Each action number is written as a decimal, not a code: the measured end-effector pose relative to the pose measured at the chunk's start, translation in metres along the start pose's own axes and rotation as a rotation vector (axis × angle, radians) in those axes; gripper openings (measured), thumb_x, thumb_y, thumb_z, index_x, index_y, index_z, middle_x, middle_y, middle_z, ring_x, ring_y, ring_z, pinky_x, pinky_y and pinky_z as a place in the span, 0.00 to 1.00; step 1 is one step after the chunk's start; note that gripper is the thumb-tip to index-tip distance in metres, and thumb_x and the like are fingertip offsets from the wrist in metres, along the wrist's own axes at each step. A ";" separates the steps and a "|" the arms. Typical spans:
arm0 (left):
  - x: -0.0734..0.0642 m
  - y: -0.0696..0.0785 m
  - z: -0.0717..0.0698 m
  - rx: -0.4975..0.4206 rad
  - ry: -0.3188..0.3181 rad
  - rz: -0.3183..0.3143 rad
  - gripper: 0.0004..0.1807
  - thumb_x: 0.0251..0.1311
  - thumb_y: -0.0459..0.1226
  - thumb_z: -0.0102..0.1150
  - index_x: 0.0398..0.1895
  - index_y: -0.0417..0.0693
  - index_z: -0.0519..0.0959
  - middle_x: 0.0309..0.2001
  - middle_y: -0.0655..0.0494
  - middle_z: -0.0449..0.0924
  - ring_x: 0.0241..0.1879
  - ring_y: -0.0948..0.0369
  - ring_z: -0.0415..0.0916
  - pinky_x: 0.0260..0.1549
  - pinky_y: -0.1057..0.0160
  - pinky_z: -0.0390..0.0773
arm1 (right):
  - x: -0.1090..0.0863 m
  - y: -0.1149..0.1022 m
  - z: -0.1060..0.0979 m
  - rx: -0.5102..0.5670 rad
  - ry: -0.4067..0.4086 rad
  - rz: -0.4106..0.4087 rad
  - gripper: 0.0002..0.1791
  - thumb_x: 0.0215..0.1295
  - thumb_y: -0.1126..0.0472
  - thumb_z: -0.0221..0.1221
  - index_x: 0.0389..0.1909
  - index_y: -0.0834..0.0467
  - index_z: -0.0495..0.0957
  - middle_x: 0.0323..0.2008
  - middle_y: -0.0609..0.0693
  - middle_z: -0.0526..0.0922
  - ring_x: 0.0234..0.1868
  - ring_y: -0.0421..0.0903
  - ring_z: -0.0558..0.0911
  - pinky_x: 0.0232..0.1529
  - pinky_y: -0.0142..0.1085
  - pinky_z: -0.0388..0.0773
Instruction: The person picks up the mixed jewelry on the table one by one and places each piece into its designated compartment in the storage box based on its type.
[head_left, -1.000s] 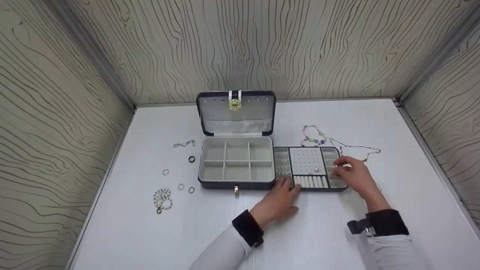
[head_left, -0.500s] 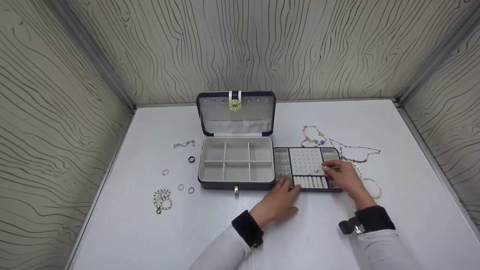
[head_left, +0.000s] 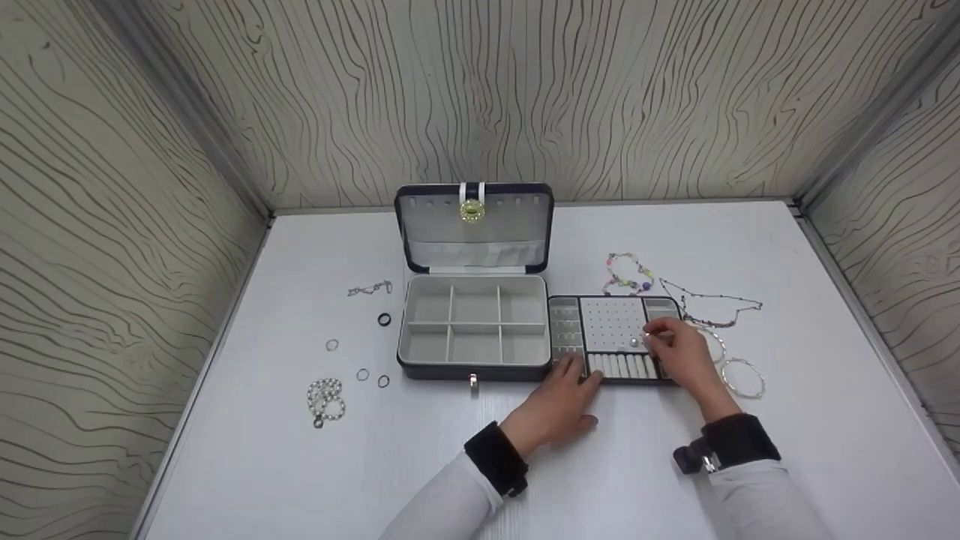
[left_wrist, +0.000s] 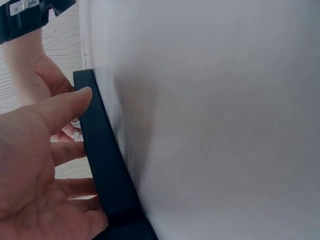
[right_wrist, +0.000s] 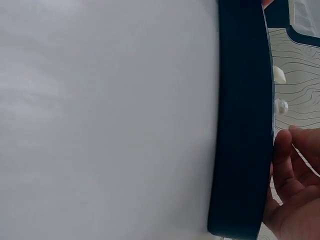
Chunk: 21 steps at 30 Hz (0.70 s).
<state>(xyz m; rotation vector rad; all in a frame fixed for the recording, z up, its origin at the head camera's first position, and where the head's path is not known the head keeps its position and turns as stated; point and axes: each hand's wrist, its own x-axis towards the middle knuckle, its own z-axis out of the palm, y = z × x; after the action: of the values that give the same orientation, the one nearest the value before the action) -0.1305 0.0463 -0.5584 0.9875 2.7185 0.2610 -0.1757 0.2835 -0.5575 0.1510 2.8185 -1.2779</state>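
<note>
A dark-edged jewellery tray [head_left: 611,315] lies on the white table, with a white panel of small holes and a row of ring rolls [head_left: 622,366]. My left hand [head_left: 555,405] rests its fingers on the tray's front left part; in the left wrist view those fingers touch the dark side wall [left_wrist: 112,160]. Over the right edge of the holed panel, my right hand [head_left: 684,356] pinches what looks like a small stud earring, mostly hidden by the fingertips. Just left of these fingertips a round pearly stud earring [head_left: 634,342] sits on the panel, also seen standing up in the right wrist view.
Left of the tray stands an open jewellery box [head_left: 474,326] with a raised lid. Further left lie several rings, a black ring [head_left: 384,319], a thin chain [head_left: 370,288] and pearl strands [head_left: 324,397]. Beaded bracelets [head_left: 628,271], a necklace [head_left: 720,307] and bangles [head_left: 744,378] lie right and behind.
My right hand has moved left from the tray's right compartments to the holed panel, and barely shifts over the last half second. My left hand stays on the tray.
</note>
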 end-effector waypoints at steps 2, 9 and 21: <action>0.000 0.000 0.000 0.004 0.003 0.001 0.39 0.64 0.52 0.60 0.75 0.54 0.60 0.75 0.41 0.49 0.73 0.46 0.48 0.68 0.56 0.54 | 0.000 0.000 0.001 -0.013 0.015 -0.004 0.11 0.68 0.68 0.56 0.50 0.65 0.77 0.46 0.60 0.79 0.34 0.48 0.79 0.28 0.35 0.76; 0.001 -0.001 0.001 -0.004 0.006 0.001 0.39 0.64 0.52 0.60 0.75 0.54 0.60 0.75 0.40 0.49 0.73 0.45 0.48 0.68 0.56 0.53 | -0.001 0.000 0.005 -0.056 0.057 -0.046 0.09 0.65 0.69 0.59 0.46 0.65 0.79 0.45 0.60 0.80 0.42 0.54 0.81 0.41 0.44 0.75; 0.001 -0.001 0.001 -0.004 0.007 -0.002 0.39 0.63 0.52 0.60 0.75 0.53 0.60 0.75 0.40 0.50 0.73 0.45 0.49 0.68 0.55 0.56 | -0.001 0.002 0.006 -0.100 0.051 -0.071 0.08 0.61 0.68 0.63 0.41 0.64 0.82 0.37 0.56 0.81 0.36 0.50 0.77 0.36 0.41 0.73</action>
<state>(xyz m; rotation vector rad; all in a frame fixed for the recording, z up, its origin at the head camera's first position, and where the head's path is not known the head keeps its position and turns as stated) -0.1310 0.0463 -0.5598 0.9851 2.7236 0.2697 -0.1749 0.2801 -0.5632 0.0813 2.9493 -1.1581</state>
